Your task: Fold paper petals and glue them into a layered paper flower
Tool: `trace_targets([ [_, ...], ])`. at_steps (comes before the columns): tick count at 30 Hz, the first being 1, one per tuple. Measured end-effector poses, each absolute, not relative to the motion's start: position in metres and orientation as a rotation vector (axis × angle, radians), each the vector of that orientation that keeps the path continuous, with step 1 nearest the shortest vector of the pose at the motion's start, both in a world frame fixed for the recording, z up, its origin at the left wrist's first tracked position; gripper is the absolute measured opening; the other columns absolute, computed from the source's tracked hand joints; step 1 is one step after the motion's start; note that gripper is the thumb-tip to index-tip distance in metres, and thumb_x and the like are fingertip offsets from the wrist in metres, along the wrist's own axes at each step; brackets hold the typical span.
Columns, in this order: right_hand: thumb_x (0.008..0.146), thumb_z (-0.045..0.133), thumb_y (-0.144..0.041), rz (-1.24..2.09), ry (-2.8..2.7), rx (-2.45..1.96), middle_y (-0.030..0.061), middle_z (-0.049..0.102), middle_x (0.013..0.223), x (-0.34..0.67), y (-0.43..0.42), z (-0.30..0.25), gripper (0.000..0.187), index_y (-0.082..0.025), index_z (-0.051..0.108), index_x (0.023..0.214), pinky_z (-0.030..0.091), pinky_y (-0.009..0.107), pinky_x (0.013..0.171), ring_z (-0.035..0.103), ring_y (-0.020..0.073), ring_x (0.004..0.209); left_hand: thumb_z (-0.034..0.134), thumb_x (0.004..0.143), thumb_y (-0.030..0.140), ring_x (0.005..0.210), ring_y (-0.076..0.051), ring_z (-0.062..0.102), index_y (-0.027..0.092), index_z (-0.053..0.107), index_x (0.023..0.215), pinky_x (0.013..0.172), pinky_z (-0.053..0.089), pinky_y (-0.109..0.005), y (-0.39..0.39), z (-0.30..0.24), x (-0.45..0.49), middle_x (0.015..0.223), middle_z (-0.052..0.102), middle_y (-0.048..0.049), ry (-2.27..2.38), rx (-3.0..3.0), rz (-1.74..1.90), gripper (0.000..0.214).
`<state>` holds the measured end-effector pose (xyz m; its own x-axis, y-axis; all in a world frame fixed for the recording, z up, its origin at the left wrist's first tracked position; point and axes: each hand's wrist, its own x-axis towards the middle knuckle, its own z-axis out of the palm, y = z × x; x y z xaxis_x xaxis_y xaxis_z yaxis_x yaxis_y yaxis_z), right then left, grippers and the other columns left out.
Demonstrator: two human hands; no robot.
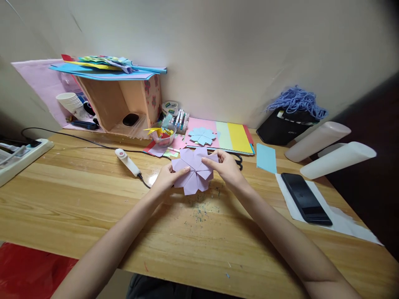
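Observation:
Between both hands I hold a purple paper flower [195, 176] of overlapping folded petals, raised a little above the table. My left hand [166, 176] pinches its left edge, thumb on top and fingers behind the paper. On the upper right side, my right hand [226, 165] grips a petal the same way, with the thumb lying across the front. Behind it, a light blue paper flower [202, 136] of similar shape lies on a stack of coloured paper [240, 135].
A hot glue gun [127, 162] with a black cord rests left of my hands. Further back stand a cardboard box [152, 99] and a plastic bowl [162, 139] of paper scraps. Blue paper sheets [266, 158], a phone [305, 199] and white rolls [338, 160] lie to the right.

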<state>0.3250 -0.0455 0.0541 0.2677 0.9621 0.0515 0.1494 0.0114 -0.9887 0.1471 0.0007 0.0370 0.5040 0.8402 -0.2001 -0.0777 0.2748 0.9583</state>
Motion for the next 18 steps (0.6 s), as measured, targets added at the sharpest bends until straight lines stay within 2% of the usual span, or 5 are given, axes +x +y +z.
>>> trace_targets([
  [4,0.063,0.066,-0.041,0.949,-1.134,-1.386,-0.0016,0.053,0.064,0.3245,-0.045,0.0518,0.031,-0.02,0.044,0.067,0.04,0.025,0.051,0.051,0.0123,0.057,0.075,0.054,0.04,0.082,-0.023,0.062,0.013,0.065,0.093,0.072,0.047,-0.031,0.002,0.0374,0.1455,0.097,0.066,-0.0116,0.877,1.121,0.705,0.048],
  [11,0.063,0.067,-0.039,0.933,-1.142,-1.372,-0.0026,0.052,0.063,0.3231,-0.0454,0.0501,0.031,-0.019,0.043,0.066,0.039,0.024,0.052,0.05,0.0115,0.057,0.072,0.058,0.038,0.073,-0.019,0.061,0.014,0.067,0.088,0.062,0.044,-0.025,0.0054,0.0366,0.1395,0.087,0.068,-0.0089,0.871,1.194,0.616,0.039],
  [18,0.062,0.068,-0.038,0.92,-1.177,-1.394,-0.002,0.054,0.062,0.318,-0.0478,0.0527,0.03,-0.019,0.044,0.064,0.041,0.025,0.052,0.052,0.0129,0.058,0.075,0.053,0.038,0.08,-0.024,0.061,0.011,0.068,0.09,0.065,0.045,-0.028,0.0061,0.0403,0.1386,0.093,0.067,-0.0118,0.951,1.195,0.559,0.046],
])
